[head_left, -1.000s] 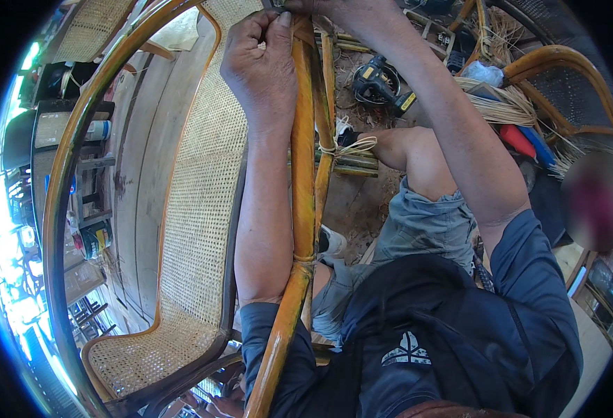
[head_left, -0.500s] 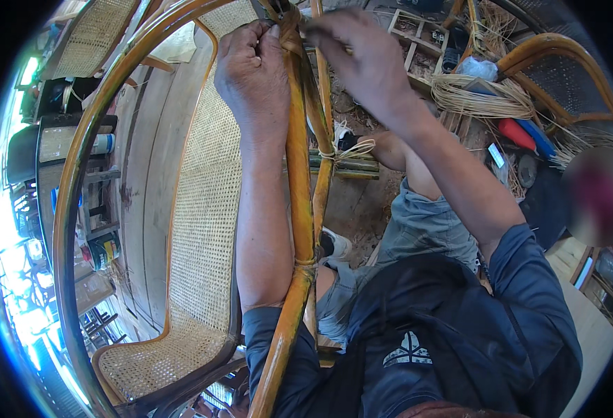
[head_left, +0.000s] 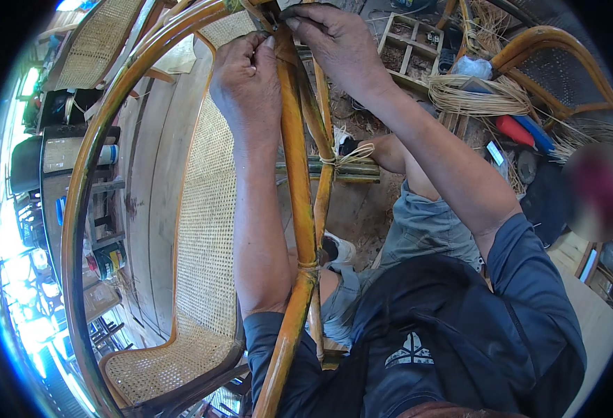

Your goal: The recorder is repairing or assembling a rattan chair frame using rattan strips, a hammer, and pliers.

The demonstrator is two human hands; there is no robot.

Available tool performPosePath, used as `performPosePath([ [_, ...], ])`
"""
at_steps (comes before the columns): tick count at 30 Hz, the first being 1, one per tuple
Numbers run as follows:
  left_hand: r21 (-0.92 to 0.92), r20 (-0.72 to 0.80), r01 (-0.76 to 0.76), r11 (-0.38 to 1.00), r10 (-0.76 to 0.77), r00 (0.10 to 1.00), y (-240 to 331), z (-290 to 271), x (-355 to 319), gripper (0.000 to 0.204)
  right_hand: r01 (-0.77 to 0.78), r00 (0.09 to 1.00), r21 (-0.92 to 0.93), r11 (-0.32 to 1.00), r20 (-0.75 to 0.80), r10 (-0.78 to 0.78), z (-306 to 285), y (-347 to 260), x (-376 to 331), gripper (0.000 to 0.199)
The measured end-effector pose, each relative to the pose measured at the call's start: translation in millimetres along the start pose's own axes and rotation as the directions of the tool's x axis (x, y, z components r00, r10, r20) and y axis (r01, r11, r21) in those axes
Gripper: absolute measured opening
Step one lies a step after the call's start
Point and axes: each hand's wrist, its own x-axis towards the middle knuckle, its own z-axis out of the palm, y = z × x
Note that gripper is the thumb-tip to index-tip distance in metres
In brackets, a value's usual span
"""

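Note:
A rattan chair frame of yellow-brown poles (head_left: 296, 160) stands in front of me, with a flat strip binding (head_left: 287, 49) wrapped round its upper joint. My left hand (head_left: 246, 87) is closed just left of that joint, thumb and fingers pinched together; what they hold is too small to make out. My right hand (head_left: 338, 49) reaches over the joint from the right, thumb and fingertips pinched close to its top; anything between them is hidden. Lower on the frame, a cane tie with loose ends (head_left: 345, 157) binds a pole to a crossbar.
A long woven cane seat (head_left: 205, 209) lies to the left, inside the curved pole (head_left: 76, 209). At the right are a coil of cane (head_left: 477, 97), a divided wooden box (head_left: 411, 52), a red-and-blue object (head_left: 515, 131) and another chair frame (head_left: 564, 45). A person (head_left: 599, 188) is at the right edge.
My right hand has moved up and left, from a blurred position right of the joint to its top. My left hand stays pinched beside the pole. The view has shifted slightly.

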Motion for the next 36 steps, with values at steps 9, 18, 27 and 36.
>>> performPosePath([
  [9, -0.044, -0.046, 0.027, 0.999, -0.029, 0.999, -5, 5, -5, 0.014, -0.332, 0.939, 0.332, 0.883, 0.202, 0.278, -7, -19, 19, 0.029],
  [18, -0.187, -0.001, 0.168, 0.968, -0.172, 0.985, -7, 4, -4, 0.016, -0.234, 0.952, 0.362, 0.902, 0.275, 0.137, 5, 7, 24, 0.043],
  [27, -0.441, 0.145, 0.409, 0.799, -0.386, 0.911, -7, 0, -2, 0.016, -0.22, 0.932, 0.291, 0.931, 0.345, 0.112, 8, 19, 29, 0.043],
  [36, -0.534, 0.045, 0.359, 0.765, -0.398, 0.916, -10, 13, -8, 0.014, -0.169, 0.95, 0.254, 0.952, 0.298, 0.089, 4, 15, 29, 0.043],
])
